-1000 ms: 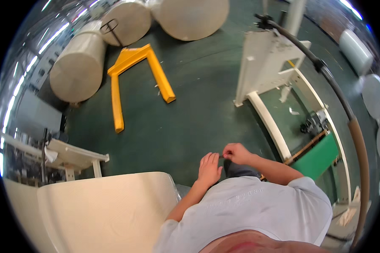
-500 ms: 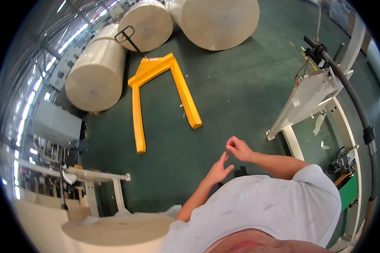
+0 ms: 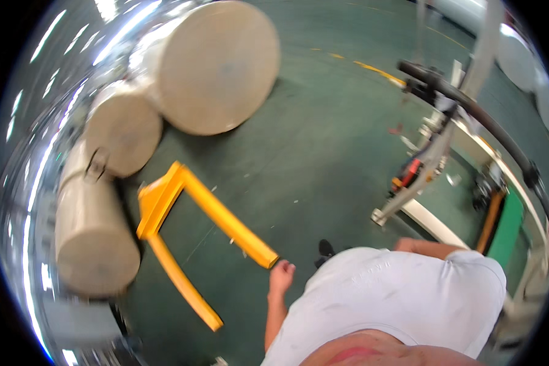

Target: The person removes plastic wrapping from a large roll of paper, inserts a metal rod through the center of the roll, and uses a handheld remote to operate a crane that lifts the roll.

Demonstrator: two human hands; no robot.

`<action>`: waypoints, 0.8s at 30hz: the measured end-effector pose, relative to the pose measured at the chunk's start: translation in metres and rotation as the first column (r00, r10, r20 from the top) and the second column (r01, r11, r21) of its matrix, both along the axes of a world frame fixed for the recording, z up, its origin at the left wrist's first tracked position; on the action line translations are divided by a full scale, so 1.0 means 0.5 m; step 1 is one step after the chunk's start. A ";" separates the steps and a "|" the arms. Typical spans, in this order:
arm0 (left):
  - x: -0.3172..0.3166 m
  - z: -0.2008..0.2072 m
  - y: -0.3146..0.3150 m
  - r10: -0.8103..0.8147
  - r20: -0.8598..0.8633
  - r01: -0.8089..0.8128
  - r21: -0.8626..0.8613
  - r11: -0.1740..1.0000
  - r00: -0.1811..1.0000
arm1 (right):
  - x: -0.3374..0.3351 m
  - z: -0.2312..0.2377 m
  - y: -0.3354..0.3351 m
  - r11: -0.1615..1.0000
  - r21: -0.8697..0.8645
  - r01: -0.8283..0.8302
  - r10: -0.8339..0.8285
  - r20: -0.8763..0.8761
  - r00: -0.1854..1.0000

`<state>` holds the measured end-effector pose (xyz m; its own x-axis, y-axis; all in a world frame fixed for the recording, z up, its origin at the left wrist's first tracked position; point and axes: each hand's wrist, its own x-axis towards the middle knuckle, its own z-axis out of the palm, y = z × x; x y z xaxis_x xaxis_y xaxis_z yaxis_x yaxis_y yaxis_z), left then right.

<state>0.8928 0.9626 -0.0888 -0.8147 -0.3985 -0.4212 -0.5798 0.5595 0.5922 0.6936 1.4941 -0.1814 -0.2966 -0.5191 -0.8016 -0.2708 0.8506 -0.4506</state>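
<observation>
Hands: left [image 3: 282, 276] hangs loosely curled, right is hidden.

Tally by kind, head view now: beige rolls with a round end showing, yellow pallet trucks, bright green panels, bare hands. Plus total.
Beige rolls, round end showing: 3
Yellow pallet truck: 1
Bright green panel: 1
Bare hands: 1, the left hand; right hand hidden
Total: 6
</observation>
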 end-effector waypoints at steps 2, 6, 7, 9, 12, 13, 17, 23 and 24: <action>-0.232 0.023 -0.080 -0.040 -0.105 0.047 0.065 0.997 0.994 | -0.052 0.088 -0.089 0.966 -0.075 0.248 -0.248 0.005 0.969; -0.645 0.111 -0.119 -0.527 -0.308 0.470 -0.244 0.849 0.792 | -0.137 0.159 -0.238 0.766 -0.302 0.568 -0.621 -0.119 0.774; -0.727 0.134 -0.108 -0.579 -0.349 0.533 -0.228 0.815 0.737 | -0.162 0.152 -0.265 0.647 -0.418 0.638 -0.724 -0.073 0.686; -0.883 0.186 -0.067 -0.623 -0.500 0.609 -0.218 0.763 0.601 | -0.237 0.115 -0.311 0.596 -0.388 0.703 -0.785 -0.098 0.611; -1.085 0.307 0.014 -0.626 -0.546 0.714 -0.070 0.697 0.557 | -0.376 0.046 -0.365 0.579 -0.375 0.724 -0.808 -0.146 0.571; -1.144 0.360 0.051 -0.603 -0.680 0.765 -0.096 0.636 0.416 | -0.413 0.036 -0.364 0.602 -0.321 0.731 -0.796 -0.168 0.581; -1.280 0.625 0.163 -0.530 -0.846 0.837 -0.329 0.438 -0.056 | -0.497 0.033 -0.374 0.601 -0.235 0.764 -0.798 -0.220 0.561; -1.370 0.873 0.216 -0.232 -0.804 0.802 -0.583 0.128 -0.548 | -0.511 0.072 -0.358 0.336 -0.232 0.913 -0.942 -0.076 0.328; -1.394 0.888 0.219 -0.230 -0.832 0.822 -0.545 0.169 -0.505 | -0.515 0.076 -0.372 0.279 -0.227 0.933 -0.960 -0.058 0.273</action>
